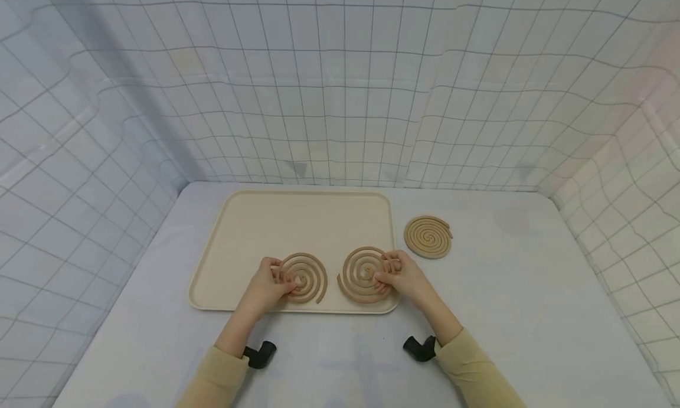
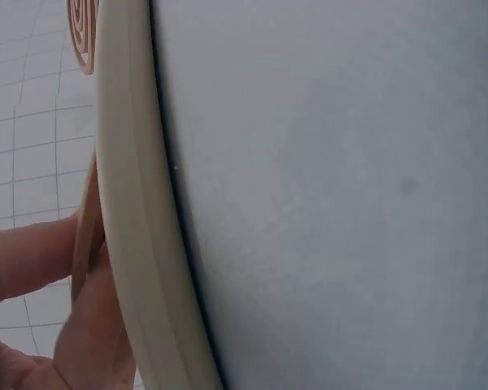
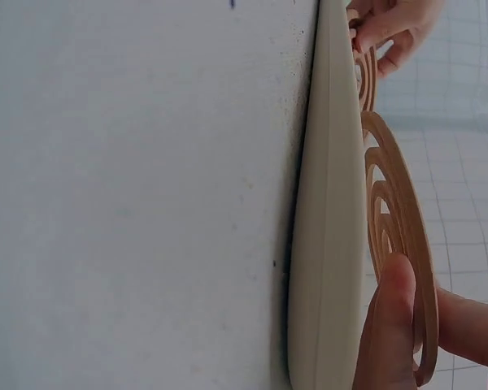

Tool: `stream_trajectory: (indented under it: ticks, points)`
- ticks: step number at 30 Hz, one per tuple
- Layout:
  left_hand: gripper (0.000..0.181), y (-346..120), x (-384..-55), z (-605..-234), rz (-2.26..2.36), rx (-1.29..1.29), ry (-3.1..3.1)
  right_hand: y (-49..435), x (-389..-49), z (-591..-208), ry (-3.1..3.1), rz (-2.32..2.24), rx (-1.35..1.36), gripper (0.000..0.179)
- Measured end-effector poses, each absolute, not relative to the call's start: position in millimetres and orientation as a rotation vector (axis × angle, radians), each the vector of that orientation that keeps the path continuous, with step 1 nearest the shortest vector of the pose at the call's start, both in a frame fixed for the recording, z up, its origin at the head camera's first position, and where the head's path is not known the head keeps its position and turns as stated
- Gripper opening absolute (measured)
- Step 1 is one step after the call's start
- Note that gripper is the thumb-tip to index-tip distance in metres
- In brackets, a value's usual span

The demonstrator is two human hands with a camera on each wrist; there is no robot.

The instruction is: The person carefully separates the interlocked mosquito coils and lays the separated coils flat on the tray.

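Note:
My left hand (image 1: pixel 267 287) pinches a brown mosquito coil (image 1: pixel 317 273) by its left side, thumb on top, over the front of a cream tray (image 1: pixel 297 219). With thumb and fingers my right hand (image 1: pixel 409 278) grips another mosquito coil (image 1: pixel 350 270) by its right side, near the tray's front right corner. The two coils are apart. In the right wrist view, the right coil (image 3: pixel 407 195) is tilted up, with my right thumb (image 3: pixel 396 301) pressed on it. Seen edge-on in the left wrist view, the left coil (image 2: pixel 86 227) is mostly hidden behind the tray rim (image 2: pixel 142 203).
Tightly wound mosquito coils, seemingly nested together (image 1: pixel 428 237), lie on the white table (image 1: pixel 504 290) right of the tray. Grid-patterned white walls (image 1: pixel 345 89) rise behind and at both sides. A black device (image 1: pixel 260 355) is at the left wrist, a similar device (image 1: pixel 421 349) at the right.

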State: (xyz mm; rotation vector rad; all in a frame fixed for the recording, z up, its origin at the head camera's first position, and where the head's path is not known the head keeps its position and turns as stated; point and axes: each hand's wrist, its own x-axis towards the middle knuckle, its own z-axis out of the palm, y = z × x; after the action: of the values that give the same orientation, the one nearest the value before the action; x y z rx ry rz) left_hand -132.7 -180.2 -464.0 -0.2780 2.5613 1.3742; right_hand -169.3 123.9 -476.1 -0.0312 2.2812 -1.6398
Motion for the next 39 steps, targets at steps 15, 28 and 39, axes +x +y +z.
stream_trajectory:
  ticks: [15, 28, 39]
  points:
    - [0.056, -178.7, -128.3, -458.5, 0.884, -0.328, 2.847, 115.8, -169.4, -473.3, 2.325, -1.618, -0.047, 0.046]
    - [0.053, -182.0, -128.8, -456.9, 0.844, -0.352, 2.848, 112.4, -168.1, -475.0, 2.48, -1.444, -0.044, 0.027]
    - [0.055, -182.2, -126.7, -459.9, 0.855, -0.348, 2.844, 106.8, -164.2, -467.1, 2.847, -0.984, -0.127, 0.025]
